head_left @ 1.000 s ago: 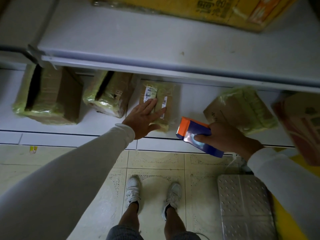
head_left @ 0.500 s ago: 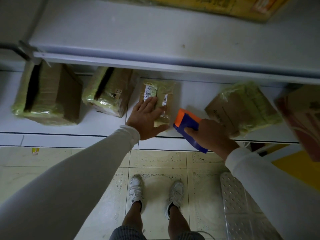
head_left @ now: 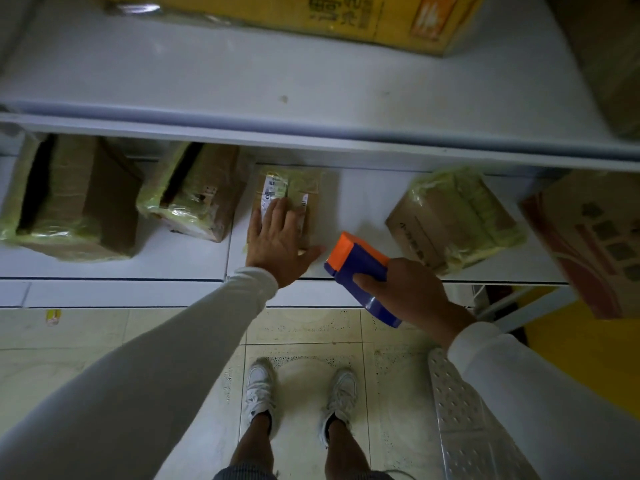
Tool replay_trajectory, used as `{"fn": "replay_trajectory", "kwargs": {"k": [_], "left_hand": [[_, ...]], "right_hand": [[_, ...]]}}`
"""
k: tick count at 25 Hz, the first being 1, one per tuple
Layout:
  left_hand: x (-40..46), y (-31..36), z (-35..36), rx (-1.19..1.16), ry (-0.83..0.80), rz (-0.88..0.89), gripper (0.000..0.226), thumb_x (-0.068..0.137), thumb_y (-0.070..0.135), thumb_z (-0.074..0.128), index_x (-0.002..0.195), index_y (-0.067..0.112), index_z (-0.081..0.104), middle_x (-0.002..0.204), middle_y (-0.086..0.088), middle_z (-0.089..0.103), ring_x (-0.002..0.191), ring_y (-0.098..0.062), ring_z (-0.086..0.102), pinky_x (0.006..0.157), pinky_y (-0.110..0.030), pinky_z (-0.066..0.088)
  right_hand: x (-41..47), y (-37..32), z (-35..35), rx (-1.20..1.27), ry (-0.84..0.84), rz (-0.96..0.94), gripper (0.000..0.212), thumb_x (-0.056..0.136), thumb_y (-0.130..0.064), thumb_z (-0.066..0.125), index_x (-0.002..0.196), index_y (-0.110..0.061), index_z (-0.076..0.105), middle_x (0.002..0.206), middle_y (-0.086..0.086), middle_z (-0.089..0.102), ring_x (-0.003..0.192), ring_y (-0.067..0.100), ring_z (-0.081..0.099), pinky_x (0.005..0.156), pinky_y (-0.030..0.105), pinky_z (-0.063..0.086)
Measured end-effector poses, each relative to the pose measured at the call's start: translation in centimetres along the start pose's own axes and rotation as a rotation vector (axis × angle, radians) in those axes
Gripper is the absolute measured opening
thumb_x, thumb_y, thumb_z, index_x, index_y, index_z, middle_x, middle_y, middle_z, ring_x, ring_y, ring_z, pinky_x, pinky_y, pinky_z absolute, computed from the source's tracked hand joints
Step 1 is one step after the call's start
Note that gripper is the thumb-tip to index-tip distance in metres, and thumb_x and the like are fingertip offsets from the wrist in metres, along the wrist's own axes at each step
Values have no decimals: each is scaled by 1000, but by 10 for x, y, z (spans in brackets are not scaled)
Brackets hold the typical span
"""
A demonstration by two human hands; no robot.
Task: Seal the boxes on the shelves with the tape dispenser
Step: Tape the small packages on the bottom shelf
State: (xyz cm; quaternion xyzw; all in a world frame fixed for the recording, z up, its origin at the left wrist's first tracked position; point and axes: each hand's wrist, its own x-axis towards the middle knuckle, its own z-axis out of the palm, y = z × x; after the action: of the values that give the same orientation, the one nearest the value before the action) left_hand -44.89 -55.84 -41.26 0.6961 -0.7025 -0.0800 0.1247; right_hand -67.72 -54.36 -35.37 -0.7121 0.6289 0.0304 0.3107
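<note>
Left hand (head_left: 277,242) flat, fingers straight, on small labelled cardboard box (head_left: 304,188); right hand (head_left: 408,289) gripping blue tape dispenser (head_left: 360,271), orange-tipped, just beside.

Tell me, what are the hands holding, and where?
The right hand grips the tape dispenser by its blue body. The left hand only presses flat on the small box.

Dim, flat light overall, brightest on the upper shelf (head_left: 311,81) toward 12 o'clock and fading to murk at 3 o'clock. Under its front edge a dark shadow band covers the backs of the wrapped boxes (head_left: 194,192), whose plastic gives small glints at 9 o'clock. Wide-angle bowing bends straight edges near the borders; corners are soft, slightly blurred
</note>
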Motion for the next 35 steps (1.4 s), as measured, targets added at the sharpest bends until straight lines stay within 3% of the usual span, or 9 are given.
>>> {"fn": "replay_trajectory", "kwargs": {"k": [4, 7, 10, 14, 19, 22, 27, 32, 35], "left_hand": [[-22, -37, -19, -116, -18, 70, 80, 88, 61, 44, 151, 19, 19, 158, -9, 13, 146, -25, 9, 117, -45, 13], [-37, -37, -13, -224, -111, -22, 62, 96, 39, 44, 150, 21, 21, 159, -8, 5, 146, -27, 3, 115, -49, 26], [-30, -4, -1, -259, -113, -49, 56, 98, 24, 46, 149, 21, 23, 159, -8, 3, 147, -29, 3, 116, -47, 24], [-8, 51, 12, -292, -191, -24, 62, 98, 23, 47, 151, 21, 15, 160, -9, -3, 147, -29, -2, 119, -40, 14], [-6, 65, -4, -352, -164, 53, 68, 96, 27, 51, 151, 14, 13, 159, -9, 5, 147, -26, 8, 119, -36, 16], [-13, 36, -29, -293, -98, 23, 65, 95, 34, 52, 149, 11, 23, 158, -9, 14, 146, -24, 14, 117, -34, 20], [-18, -41, -89, -238, 7, -34, 63, 93, 31, 55, 146, 8, 30, 155, -13, 24, 144, -26, 21, 115, -38, 24], [-28, -112, -119, -183, 6, -15, 64, 91, 26, 58, 145, 8, 31, 154, -13, 26, 140, -29, 27, 113, -36, 26], [-17, -139, -124, -108, 26, 46, 65, 88, 31, 60, 142, 6, 34, 151, -15, 28, 137, -33, 31, 113, -39, 26]], "right_hand": [[-4, 4, -7, 43, 34, -21, 48, 89, -58, 56, 63, -19, 47, 52, -3, 49, 46, 13, 50, 49, 24, 36], [-7, 10, -17, 54, 38, -20, 48, 89, -58, 57, 63, -19, 45, 52, -4, 47, 45, 12, 47, 47, 23, 35], [-12, 19, -28, 64, 52, -1, 47, 88, -59, 58, 62, -22, 44, 51, -5, 48, 44, 10, 48, 46, 22, 32], [-24, 37, -43, 42, 72, 32, 45, 86, -60, 59, 66, -22, 49, 57, -2, 54, 49, 12, 52, 48, 24, 36], [-34, 44, -55, 54, 112, 26, 46, 85, -60, 60, 64, -21, 48, 55, -3, 52, 49, 12, 52, 49, 25, 35], [-34, 27, -54, 111, 109, -7, 45, 86, -58, 60, 76, -14, 60, 68, 6, 65, 63, 21, 63, 60, 32, 48], [-27, -39, -37, 117, 80, -71, 39, 88, -57, 60, 76, -19, 58, 66, 1, 63, 59, 19, 62, 52, 25, 39], [-26, -107, -1, 134, 89, -81, 43, 88, -59, 58, 93, -16, 61, 80, 5, 68, 70, 20, 66, 64, 31, 52], [-29, -130, 22, 187, 126, -26, 40, 87, -60, 59, 89, -20, 61, 77, 1, 67, 67, 16, 65, 56, 27, 49]]}}
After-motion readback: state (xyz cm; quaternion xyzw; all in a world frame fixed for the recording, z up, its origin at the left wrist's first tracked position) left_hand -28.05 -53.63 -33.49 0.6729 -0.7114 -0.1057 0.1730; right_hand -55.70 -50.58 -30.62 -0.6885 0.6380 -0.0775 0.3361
